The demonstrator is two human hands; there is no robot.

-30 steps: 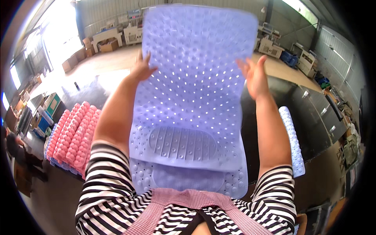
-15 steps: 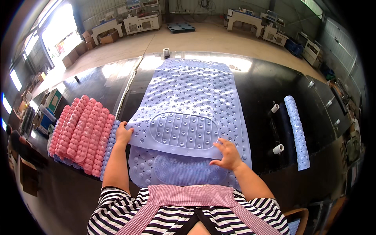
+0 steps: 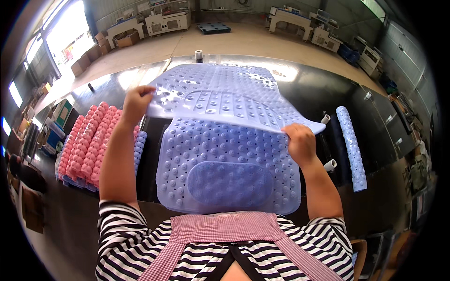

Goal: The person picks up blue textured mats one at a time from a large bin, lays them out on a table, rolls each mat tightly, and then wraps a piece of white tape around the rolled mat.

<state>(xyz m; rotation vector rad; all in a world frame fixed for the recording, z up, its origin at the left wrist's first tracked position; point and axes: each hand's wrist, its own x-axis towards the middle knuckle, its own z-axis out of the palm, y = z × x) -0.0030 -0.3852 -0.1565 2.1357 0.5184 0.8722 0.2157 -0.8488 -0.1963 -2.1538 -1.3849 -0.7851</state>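
Note:
Both my hands grip the near edge of a translucent blue bath mat (image 3: 220, 100), lifted and bent over toward the far side of the table. My left hand (image 3: 138, 104) is closed on its left corner. My right hand (image 3: 300, 141) pinches the same edge on the right, and a free corner sticks out beyond it. Underneath, a second blue bath mat (image 3: 173, 187) lies flat, bumps upward, with a textured oval panel near its close end. The far part of this lower mat is hidden by the raised one.
Left on the black table (image 3: 375, 136) are stacked pink rolled mats (image 3: 89, 145), with blue rolled mats (image 3: 139, 147) beside and under them. A single blue rolled mat (image 3: 351, 150) lies at right, near white rolls (image 3: 330, 165). Another small roll (image 3: 198, 56) stands at the far edge.
Both hands have risen and moved away from me, carrying the upper mat's near edge up and back. More of the lower mat now shows. The right hand has closed on the edge.

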